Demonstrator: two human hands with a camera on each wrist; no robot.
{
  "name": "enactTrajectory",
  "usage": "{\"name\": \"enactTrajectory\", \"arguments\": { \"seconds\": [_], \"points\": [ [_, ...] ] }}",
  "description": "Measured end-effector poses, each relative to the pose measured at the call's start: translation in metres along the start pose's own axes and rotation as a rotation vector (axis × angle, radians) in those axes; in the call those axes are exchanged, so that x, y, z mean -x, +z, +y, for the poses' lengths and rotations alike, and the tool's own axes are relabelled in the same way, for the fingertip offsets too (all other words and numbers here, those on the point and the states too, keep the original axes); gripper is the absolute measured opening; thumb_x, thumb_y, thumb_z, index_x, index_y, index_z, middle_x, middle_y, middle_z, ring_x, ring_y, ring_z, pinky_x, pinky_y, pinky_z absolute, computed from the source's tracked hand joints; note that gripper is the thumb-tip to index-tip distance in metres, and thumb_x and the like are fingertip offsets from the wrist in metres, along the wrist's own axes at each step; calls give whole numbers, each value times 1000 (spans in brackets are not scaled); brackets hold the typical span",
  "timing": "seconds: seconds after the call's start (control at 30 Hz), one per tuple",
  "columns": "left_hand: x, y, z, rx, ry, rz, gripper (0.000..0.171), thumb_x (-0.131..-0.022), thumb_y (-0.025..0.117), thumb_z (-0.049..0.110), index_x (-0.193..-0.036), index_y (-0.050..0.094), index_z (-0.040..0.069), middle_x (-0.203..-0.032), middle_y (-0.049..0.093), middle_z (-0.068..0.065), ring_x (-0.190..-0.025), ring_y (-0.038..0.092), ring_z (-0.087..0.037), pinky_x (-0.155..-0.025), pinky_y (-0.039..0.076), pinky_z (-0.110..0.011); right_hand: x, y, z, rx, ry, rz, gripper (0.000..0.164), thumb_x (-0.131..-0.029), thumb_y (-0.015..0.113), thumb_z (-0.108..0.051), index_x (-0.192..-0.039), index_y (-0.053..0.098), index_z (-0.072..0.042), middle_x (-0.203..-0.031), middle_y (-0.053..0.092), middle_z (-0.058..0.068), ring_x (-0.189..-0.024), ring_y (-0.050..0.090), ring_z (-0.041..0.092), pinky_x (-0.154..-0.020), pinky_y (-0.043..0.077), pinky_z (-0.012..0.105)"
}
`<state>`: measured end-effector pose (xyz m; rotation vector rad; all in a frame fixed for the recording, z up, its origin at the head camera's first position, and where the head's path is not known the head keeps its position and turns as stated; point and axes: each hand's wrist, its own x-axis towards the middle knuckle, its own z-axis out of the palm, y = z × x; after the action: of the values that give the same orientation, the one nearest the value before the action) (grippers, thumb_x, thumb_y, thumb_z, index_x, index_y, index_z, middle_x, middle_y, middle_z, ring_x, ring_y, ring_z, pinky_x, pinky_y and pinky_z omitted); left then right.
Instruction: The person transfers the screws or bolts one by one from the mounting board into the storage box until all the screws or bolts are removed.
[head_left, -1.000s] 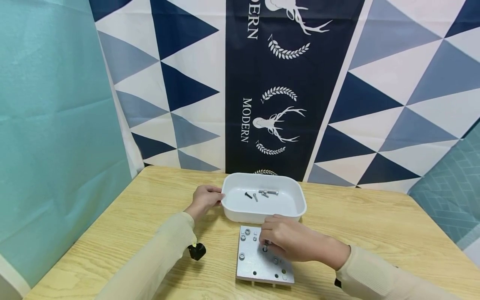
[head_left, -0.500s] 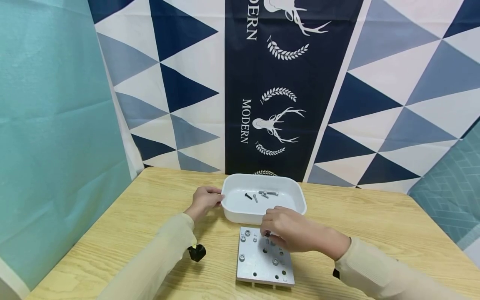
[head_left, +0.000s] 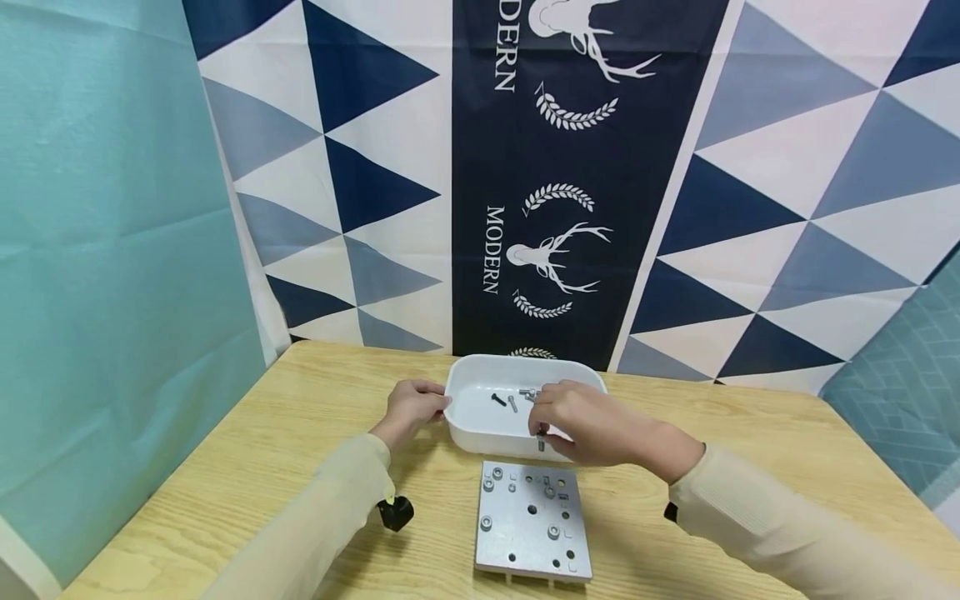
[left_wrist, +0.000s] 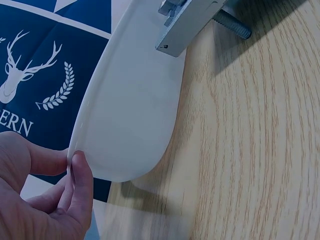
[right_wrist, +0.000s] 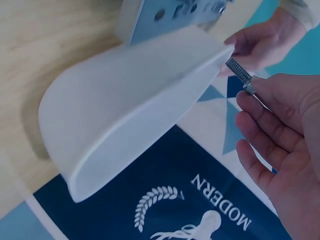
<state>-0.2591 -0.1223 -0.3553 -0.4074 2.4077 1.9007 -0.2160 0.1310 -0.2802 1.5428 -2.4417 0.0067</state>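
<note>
My left hand [head_left: 408, 408] pinches the rim at the left end of a white plastic tray [head_left: 487, 440], thumb on one side and fingers on the other in the left wrist view. Between the thumb and forefinger of my right hand [head_left: 585, 427] is a silver socket-head screw [right_wrist: 240, 71], its threaded end sticking out. The right hand is at the tray's front wall, above the near edge, and hides part of the inside. Within the tray lie a black screw [head_left: 498, 400] and several silver ones, partly covered by that hand. In front stands a metal plate [head_left: 517, 542].
The plate has several holes, and screws [head_left: 486, 523] are seated in some of them; a threaded shank [left_wrist: 232, 24] sticks out below it. All stands on a wooden table [head_left: 315, 467] against a patterned backdrop [head_left: 390, 275]. A teal curtain [head_left: 127, 250] hangs at the left.
My right hand has lifted the screw out of the plate's middle hole and moved it up and away toward the tray. The left hand keeps its hold on the rim.
</note>
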Motion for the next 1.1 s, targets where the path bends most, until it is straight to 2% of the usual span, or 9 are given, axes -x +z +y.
{"name": "enactTrajectory", "arguments": {
  "seconds": [0.33, 0.53, 0.93, 1.1],
  "points": [
    [0, 0, 0, -2, -3, 3, 22, -85, 67, 3, -107, 67, -4, -106, 66, -20, -73, 62, -13, -80, 61, -33, -1, -1, 23, -21, 48, -16, 15, -77, 73, -2, -85, 70, -15, -81, 67, -5, -76, 56, 9, -70, 53, 25],
    [-2, -1, -1, -10, -9, 3, 21, -85, 67, 4, -105, 68, -3, -106, 66, -19, -74, 63, -14, -78, 61, -31, -2, 3, 34, -38, 58, -2, 16, -77, 72, 0, -85, 71, -13, -81, 68, -4, -76, 58, 10, -71, 54, 28],
    [-3, -1, -1, -21, -14, 2, 20, -86, 67, 4, -106, 68, -3, -106, 66, -19, -74, 63, -14, -83, 60, -35, -8, 12, 56, 22, 115, 38, 15, -75, 76, -2, -84, 72, -13, -80, 70, -5, -78, 53, 9, -72, 49, 29],
    [-3, -1, -1, -15, -9, 3, 20, -86, 67, 4, -105, 68, -3, -105, 66, -19, -72, 63, -13, -82, 61, -34, -14, 15, 63, 32, 136, 20, 14, -76, 74, -3, -83, 72, -15, -80, 70, -6, -76, 51, 9, -70, 46, 28]
  ]
}}
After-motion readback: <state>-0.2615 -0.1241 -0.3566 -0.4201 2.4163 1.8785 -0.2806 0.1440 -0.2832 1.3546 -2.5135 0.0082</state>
